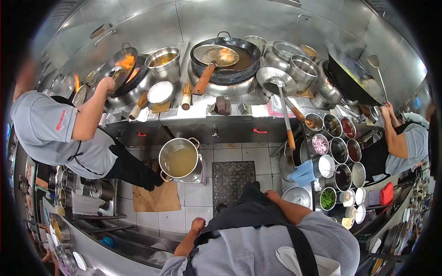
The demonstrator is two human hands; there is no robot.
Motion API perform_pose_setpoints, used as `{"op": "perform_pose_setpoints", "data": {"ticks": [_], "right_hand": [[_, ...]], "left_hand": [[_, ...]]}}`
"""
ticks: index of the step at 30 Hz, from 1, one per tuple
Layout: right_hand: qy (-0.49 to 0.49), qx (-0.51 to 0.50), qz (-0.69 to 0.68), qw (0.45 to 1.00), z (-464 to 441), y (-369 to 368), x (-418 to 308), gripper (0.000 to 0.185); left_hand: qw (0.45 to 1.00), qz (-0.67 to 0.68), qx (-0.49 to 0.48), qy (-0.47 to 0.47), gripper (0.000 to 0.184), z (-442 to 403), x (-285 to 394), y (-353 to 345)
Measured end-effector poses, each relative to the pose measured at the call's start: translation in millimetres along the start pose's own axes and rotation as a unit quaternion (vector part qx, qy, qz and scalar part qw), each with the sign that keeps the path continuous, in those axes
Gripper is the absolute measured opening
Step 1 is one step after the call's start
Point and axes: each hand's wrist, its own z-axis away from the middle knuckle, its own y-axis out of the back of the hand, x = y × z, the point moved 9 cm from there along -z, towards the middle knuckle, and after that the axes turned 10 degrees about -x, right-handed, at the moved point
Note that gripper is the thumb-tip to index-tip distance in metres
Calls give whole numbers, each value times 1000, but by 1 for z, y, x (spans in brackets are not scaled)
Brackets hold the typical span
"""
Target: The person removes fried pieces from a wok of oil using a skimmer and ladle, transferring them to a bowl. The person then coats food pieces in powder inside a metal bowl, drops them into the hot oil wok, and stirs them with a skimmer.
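My left hand [198, 224] hangs low beside my dark apron [244, 207], its fingers curled in and nothing seen in them. On the other side of the apron is my right hand [272, 196], near a round metal bowl or lid [297, 197]; its fingers are partly hidden. Ahead on the stove sits a large black wok [253, 53] of dark liquid. A round strainer with a wooden handle [205, 79] rests across it, with orange food on its mesh. A perforated ladle [276, 82] lies to the right, its long handle reaching over the counter edge.
On the floor ahead-left stands a large pot [163, 158] of yellowish liquid beside a dark mat [234, 184]. Several ingredient tins [340, 150] and a blue cloth [302, 174] are at right. Co-workers stand left and right, each at a wok [352, 85].
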Motion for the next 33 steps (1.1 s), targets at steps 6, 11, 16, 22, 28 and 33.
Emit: {"op": "perform_pose_setpoints", "data": {"ticks": [6,11,16,22,28,33], "right_hand": [[15,-13,-22,1000,10,6,-14,40],[65,6,32,997,1,5,-15,39],[23,0,13,1000,6,7,-12,40],[-11,-11,-12,1000,3,4,-7,40],[-12,0,-11,1000,10,8,-12,40],[-4,-14,-11,1000,1,3,-6,41]], "left_hand": [[929,324,-2,179,10,8,-30,-17],[958,282,-16,40,14,3,-14,-11],[932,340,-11,125,14,5,-29,-18],[941,300,-5,157,13,8,-26,-15],[962,243,-21,123,7,2,-26,-12],[973,207,-40,95,6,-2,-23,-12]]}}
